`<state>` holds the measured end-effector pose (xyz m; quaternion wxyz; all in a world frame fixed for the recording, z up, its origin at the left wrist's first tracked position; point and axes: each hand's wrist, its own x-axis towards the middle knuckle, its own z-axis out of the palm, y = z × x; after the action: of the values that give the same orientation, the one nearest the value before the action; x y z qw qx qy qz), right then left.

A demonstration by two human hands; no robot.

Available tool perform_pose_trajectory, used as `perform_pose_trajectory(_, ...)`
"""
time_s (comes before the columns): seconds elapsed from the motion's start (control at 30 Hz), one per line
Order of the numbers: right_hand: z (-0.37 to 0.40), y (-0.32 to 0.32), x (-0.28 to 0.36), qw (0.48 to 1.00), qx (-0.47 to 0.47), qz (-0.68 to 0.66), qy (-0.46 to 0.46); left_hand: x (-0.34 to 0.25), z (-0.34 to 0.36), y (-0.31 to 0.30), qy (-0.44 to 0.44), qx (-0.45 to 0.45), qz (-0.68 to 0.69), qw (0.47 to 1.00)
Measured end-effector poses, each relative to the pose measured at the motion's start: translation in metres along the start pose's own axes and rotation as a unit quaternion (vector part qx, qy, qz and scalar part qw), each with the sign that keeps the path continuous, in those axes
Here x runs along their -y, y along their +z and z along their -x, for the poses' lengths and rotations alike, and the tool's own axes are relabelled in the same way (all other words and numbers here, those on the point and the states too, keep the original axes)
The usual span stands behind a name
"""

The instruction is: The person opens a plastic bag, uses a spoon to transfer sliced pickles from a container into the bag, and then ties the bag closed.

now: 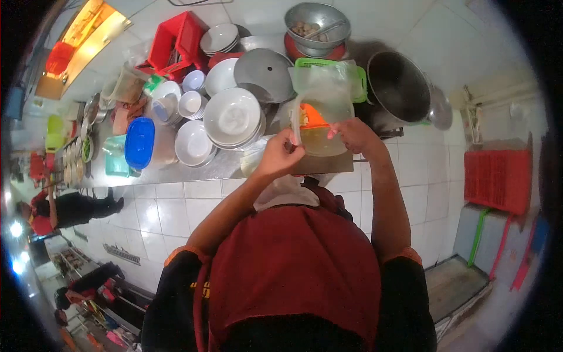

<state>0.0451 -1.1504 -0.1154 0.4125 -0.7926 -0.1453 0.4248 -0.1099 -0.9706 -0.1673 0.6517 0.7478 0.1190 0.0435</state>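
My right hand (353,136) is closed round the handle of an orange scoop (315,117), its bowl tilted over a translucent plastic container (345,105). Pale pieces of food (303,117) show at the scoop's left side. Yellowish liquid (321,142) can be seen inside the container. My left hand (284,154) has its fingers pinched at the container's left rim. Just behind the container is a bright green basket (359,85) with clear plastic film over it. White bowls (232,117) are stacked to the left of my left hand.
A large metal pot (399,88) stands at right. At the back, a metal bowl (317,26) holds round brown items. A grey lid (264,75), a red basket (177,44) and a blue-lidded tub (141,142) crowd the steel counter (223,171). Another person (54,208) stands far left.
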Motion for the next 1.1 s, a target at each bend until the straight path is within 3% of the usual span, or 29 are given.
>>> perform_pose_trajectory(0.07, 0.01, -0.005, -0.002, 0.997, 0.013, -0.069, 0.019, 0.012, -0.006, 0.002, 0.017, -0.023, 0.084, 0.996)
perform_pose_trajectory(0.1, 0.014, -0.006, -0.003, 0.99, 0.032, -0.134, 0.033, 0.017, -0.004, 0.001, -0.019, -0.015, 0.117, 0.993)
perform_pose_trajectory(0.23, 0.025, -0.005, -0.014, 0.988, 0.022, -0.154, 0.013, 0.007, -0.005, -0.004, -0.052, -0.018, 0.103, 0.993)
perform_pose_trajectory(0.3, 0.024, -0.004, -0.025, 0.991, 0.01, -0.131, -0.039, 0.024, -0.009, -0.01, -0.005, -0.02, 0.014, 1.0)
perform_pose_trajectory(0.4, 0.021, 0.0, -0.04, 0.991, -0.019, -0.123, -0.052, 0.004, -0.007, -0.013, -0.03, -0.022, 0.058, 0.998)
perform_pose_trajectory(0.53, 0.028, 0.0, -0.034, 0.995, -0.008, -0.092, -0.032, 0.016, -0.008, -0.023, -0.065, -0.022, 0.028, 0.997)
perform_pose_trajectory(0.63, 0.032, 0.005, -0.025, 0.99, -0.022, -0.142, 0.018, 0.012, -0.005, -0.028, -0.049, -0.016, 0.046, 0.998)
perform_pose_trajectory(0.73, 0.034, 0.005, -0.021, 0.982, -0.001, -0.188, 0.031, 0.007, 0.004, -0.038, -0.108, -0.024, 0.022, 0.994)
perform_pose_trajectory(0.83, 0.035, 0.009, -0.021, 0.99, -0.019, -0.139, -0.027, 0.002, 0.018, -0.055, -0.19, -0.032, 0.061, 0.979)
perform_pose_trajectory(0.9, 0.036, 0.016, -0.02, 0.99, -0.082, -0.109, -0.016, 0.003, 0.032, -0.071, -0.17, -0.06, 0.105, 0.978)
perform_pose_trajectory(1.0, 0.044, 0.017, -0.012, 0.985, -0.06, -0.159, 0.014, -0.009, 0.048, -0.09, -0.105, -0.1, 0.215, 0.966)
perform_pose_trajectory(1.1, 0.051, 0.02, -0.006, 0.979, -0.046, -0.199, 0.022, -0.029, 0.058, -0.1, -0.088, -0.085, 0.235, 0.964)
